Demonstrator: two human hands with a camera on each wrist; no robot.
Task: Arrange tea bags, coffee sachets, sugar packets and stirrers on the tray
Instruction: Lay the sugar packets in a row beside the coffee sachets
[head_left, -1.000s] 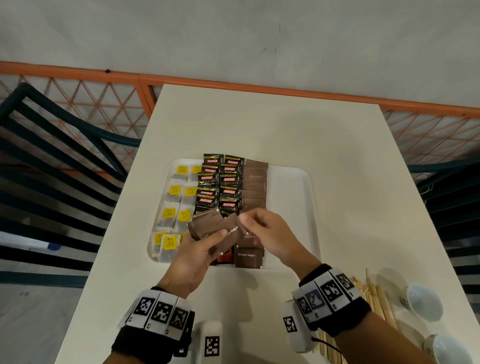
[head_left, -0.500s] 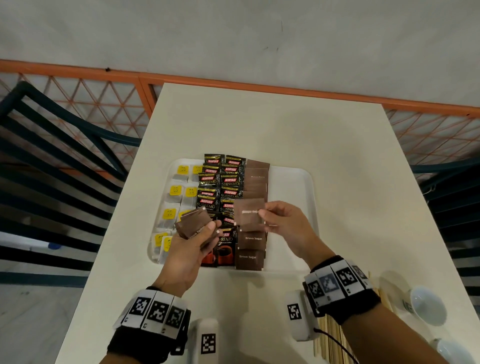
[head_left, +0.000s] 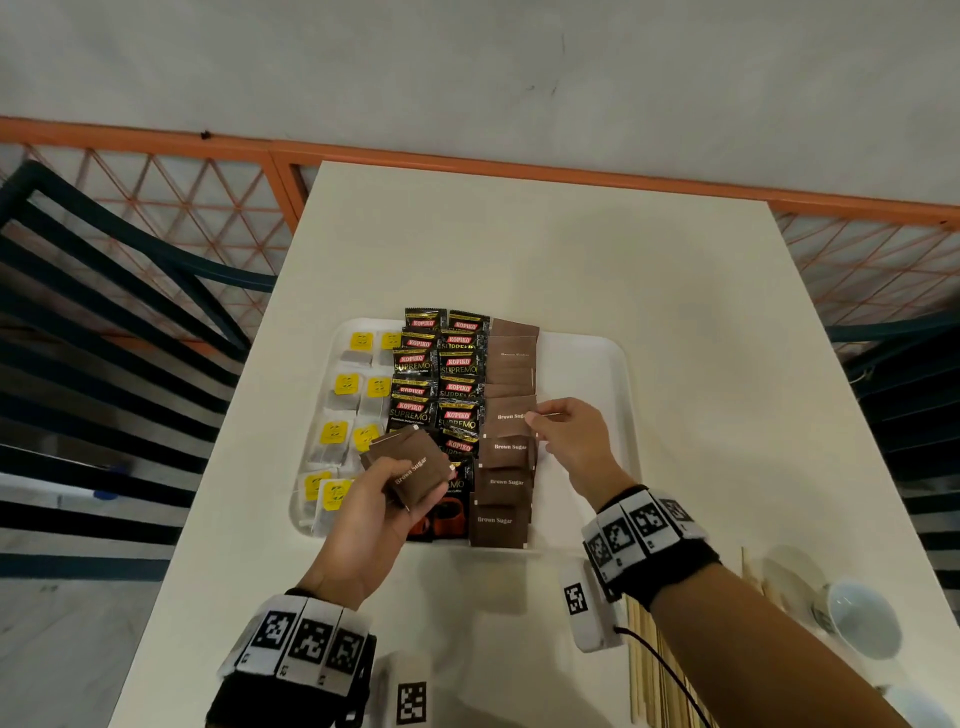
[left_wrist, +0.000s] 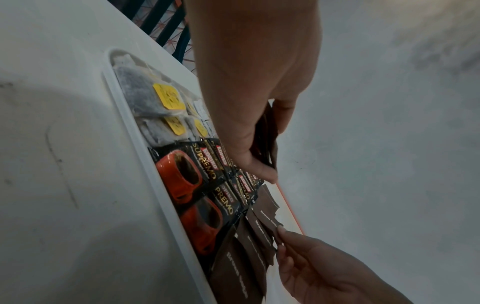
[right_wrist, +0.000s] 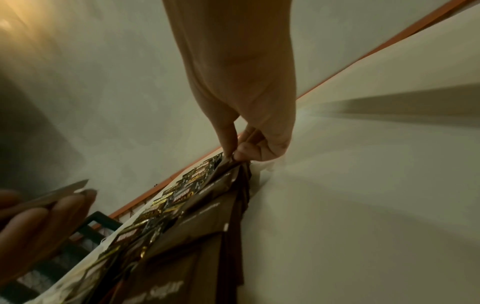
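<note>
On the left of the white tray (head_left: 618, 364) lie the tea bags (head_left: 345, 410) with their yellow tags, two files running away from me, so each tag can be read. Next to them the black coffee sachets (head_left: 436, 384) overlap like roof tiles, which keeps every label showing.

My left hand (head_left: 374, 514) hovers over the near end of those sachets, fingers and thumb curled round a small stack of brown sugar packets (head_left: 413, 465). I hold the spares there, I think, so my other hand has a short trip for each one.

Further right is the sugar column (head_left: 511, 431), already long, reaching from the far rim to the near rim. My right hand (head_left: 574, 441) pinches one packet (head_left: 506, 415) by its right edge between thumb and fingertips, about midway down the column; it seems to touch the packets around it, though I cannot tell whether it lies flat. Holding the edge lets me slide it square under its neighbour.

The right part of the tray is bare, I judge for the wooden stirrers (head_left: 644, 665), which wait on the table (head_left: 519, 244) off the tray, beside my right forearm. Two white cups (head_left: 857, 618) stand further right.
</note>
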